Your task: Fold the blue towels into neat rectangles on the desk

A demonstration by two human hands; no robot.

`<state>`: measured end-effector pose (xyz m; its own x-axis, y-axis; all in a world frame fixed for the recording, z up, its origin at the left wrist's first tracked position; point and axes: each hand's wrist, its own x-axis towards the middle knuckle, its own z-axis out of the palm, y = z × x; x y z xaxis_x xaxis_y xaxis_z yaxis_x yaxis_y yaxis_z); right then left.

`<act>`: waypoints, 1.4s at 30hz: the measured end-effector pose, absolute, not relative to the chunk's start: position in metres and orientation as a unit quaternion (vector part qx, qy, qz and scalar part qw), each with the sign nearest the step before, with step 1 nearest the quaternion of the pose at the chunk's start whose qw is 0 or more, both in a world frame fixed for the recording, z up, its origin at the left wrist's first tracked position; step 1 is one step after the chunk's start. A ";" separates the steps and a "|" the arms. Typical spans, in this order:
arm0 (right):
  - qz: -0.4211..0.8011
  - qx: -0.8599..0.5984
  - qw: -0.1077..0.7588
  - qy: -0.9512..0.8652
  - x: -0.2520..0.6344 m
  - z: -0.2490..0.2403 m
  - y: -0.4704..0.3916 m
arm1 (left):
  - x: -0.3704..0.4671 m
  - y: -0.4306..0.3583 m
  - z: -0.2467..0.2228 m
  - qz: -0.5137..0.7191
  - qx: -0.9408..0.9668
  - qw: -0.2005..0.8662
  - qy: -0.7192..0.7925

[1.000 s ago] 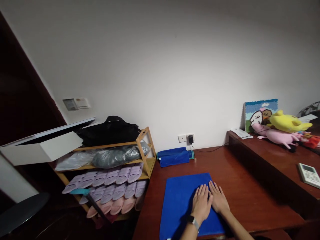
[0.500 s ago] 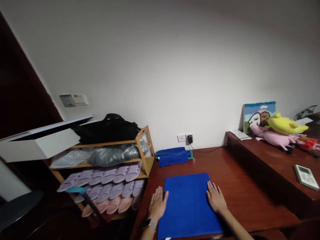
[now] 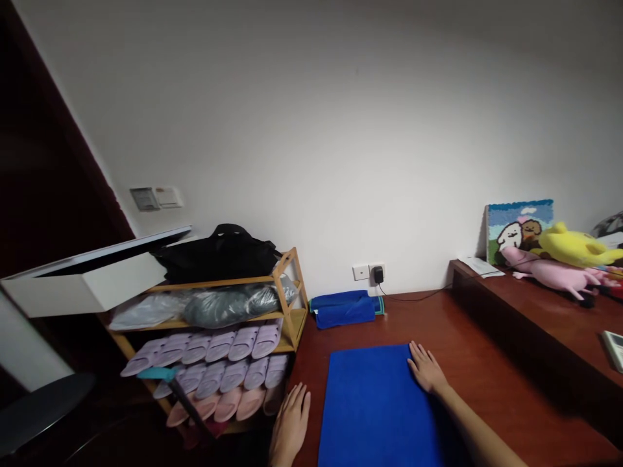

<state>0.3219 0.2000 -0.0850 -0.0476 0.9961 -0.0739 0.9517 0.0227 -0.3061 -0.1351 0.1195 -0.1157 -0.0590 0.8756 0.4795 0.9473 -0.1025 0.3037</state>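
A blue cloth (image 3: 372, 405) lies spread flat on the brown wooden desk (image 3: 481, 363); its near edge runs out of the picture. My right hand (image 3: 428, 371) rests at the cloth's far right corner, fingers stretched out and the fingertips touching its edge. To the left of the cloth, apart from it, my left hand (image 3: 292, 418) is near the desk's left edge with its fingers extended and nothing held. Folded blue cloths (image 3: 346, 308) lie at the back of the desk against the wall.
A wooden rack (image 3: 287, 311) on the left carries a black bag (image 3: 221, 254), plastic-wrapped items and rows of slippers (image 3: 219, 347). A raised ledge on the right holds plush toys (image 3: 555, 269) and a picture (image 3: 520, 227). A black plug (image 3: 378, 275) sits in the wall socket.
My left hand has moved left and nearer to me, off the cloth's left edge. My right hand has slid up to the far right corner. The view has shifted slightly left.
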 end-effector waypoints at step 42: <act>0.135 -0.681 0.136 -0.707 0.326 -0.079 0.161 | -0.120 0.076 -0.116 -0.230 -0.714 0.028 -0.661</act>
<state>0.3255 0.1611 -0.0788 -0.0364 0.9993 0.0082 0.9258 0.0368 -0.3762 -0.1203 0.0759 -0.1164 0.0204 0.9308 0.3650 0.9564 -0.1245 0.2642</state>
